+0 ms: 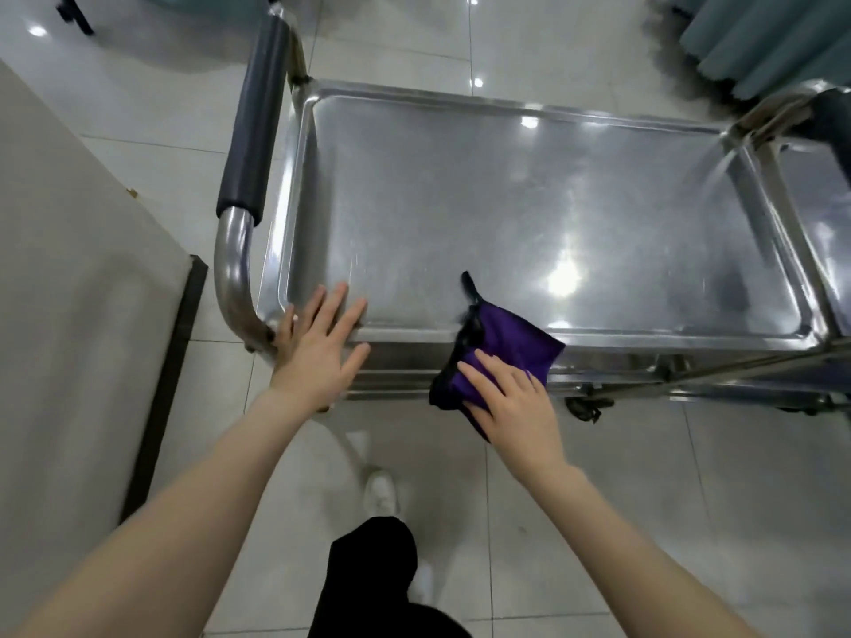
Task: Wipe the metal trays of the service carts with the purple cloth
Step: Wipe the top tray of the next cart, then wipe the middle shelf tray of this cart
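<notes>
The metal tray (529, 200) of the service cart filled the middle of the frame, ceiling lights glinting off it. At its lower left corner the left hand (317, 347) lay on the rim with fingers straight and spread. Right of it, at the tray's lower edge, the right hand (511, 402) lay flat-fingered on the purple cloth (506, 338), which draped over the rim; its thumb was hidden. The cart's dark-padded handle (253, 131) ran up the left. A teal curtain (773, 39) hung at upper right, and a white shoe (382, 495) stood on the tiled floor (598, 476) below.
</notes>
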A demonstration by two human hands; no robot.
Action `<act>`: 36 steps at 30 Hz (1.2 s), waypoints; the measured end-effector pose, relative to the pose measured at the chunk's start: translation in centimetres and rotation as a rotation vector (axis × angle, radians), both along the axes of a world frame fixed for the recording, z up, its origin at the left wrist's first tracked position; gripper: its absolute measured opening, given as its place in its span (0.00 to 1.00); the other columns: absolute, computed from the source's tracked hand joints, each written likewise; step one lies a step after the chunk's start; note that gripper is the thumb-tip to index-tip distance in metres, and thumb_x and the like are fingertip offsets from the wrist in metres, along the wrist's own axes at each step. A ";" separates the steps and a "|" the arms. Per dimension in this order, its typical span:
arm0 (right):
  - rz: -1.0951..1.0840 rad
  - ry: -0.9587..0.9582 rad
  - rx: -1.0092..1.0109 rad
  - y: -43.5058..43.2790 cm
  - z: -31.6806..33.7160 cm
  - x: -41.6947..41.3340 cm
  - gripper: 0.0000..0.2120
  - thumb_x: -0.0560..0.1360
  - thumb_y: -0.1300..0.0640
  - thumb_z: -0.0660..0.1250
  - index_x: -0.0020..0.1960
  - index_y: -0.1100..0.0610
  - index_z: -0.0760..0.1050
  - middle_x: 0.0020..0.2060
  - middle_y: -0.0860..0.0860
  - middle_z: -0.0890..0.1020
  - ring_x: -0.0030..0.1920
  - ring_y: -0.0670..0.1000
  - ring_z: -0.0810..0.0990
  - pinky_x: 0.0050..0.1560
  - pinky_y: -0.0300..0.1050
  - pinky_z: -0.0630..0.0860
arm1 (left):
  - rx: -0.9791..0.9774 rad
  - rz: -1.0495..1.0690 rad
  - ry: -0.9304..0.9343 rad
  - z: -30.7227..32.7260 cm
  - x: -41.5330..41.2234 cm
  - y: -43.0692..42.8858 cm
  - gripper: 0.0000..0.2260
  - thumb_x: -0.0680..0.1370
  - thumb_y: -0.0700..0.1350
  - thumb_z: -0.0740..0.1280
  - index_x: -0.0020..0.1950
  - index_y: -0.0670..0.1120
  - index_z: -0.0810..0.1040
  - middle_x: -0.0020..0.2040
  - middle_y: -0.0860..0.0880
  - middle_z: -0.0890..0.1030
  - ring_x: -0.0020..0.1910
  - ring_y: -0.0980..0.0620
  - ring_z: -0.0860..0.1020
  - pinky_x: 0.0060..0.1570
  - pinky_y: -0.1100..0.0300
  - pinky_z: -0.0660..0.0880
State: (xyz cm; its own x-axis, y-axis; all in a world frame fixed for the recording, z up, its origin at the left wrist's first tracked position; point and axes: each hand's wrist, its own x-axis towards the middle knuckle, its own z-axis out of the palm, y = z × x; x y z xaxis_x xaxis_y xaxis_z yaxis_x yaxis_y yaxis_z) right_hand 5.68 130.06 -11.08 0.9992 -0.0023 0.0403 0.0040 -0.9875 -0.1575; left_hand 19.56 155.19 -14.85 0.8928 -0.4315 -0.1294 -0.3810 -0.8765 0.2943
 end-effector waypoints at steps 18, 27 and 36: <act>-0.050 0.207 0.116 3.2 -4.8 -1.6 0.23 0.80 0.43 0.59 0.74 0.45 0.65 0.72 0.45 0.68 0.65 0.53 0.71 0.59 0.49 0.71 | 0.002 0.014 -0.022 -4.0 -8.8 4.3 0.26 0.79 0.50 0.63 0.76 0.47 0.61 0.78 0.44 0.58 0.77 0.43 0.55 0.73 0.47 0.57; 0.150 0.163 0.168 6.7 -20.4 7.1 0.24 0.80 0.45 0.60 0.75 0.46 0.62 0.74 0.46 0.65 0.68 0.54 0.68 0.65 0.50 0.67 | -0.135 -0.016 -0.099 -18.5 -5.7 4.5 0.25 0.75 0.43 0.70 0.71 0.40 0.70 0.73 0.40 0.67 0.72 0.39 0.66 0.67 0.45 0.69; 0.236 -0.192 0.049 8.8 -33.6 11.5 0.20 0.77 0.45 0.65 0.66 0.51 0.76 0.65 0.50 0.78 0.62 0.54 0.78 0.69 0.54 0.65 | -0.221 -0.009 -0.341 -29.8 -1.8 3.0 0.25 0.83 0.49 0.43 0.76 0.38 0.59 0.77 0.39 0.59 0.77 0.42 0.54 0.73 0.45 0.59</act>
State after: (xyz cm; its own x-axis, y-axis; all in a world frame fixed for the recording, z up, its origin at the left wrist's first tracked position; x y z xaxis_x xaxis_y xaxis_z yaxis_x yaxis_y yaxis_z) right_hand 17.20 138.88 -44.67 0.9464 0.2223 0.2344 0.2668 -0.9469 -0.1794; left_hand 17.79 158.23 -44.68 0.8645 -0.4237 0.2704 -0.4967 -0.8025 0.3306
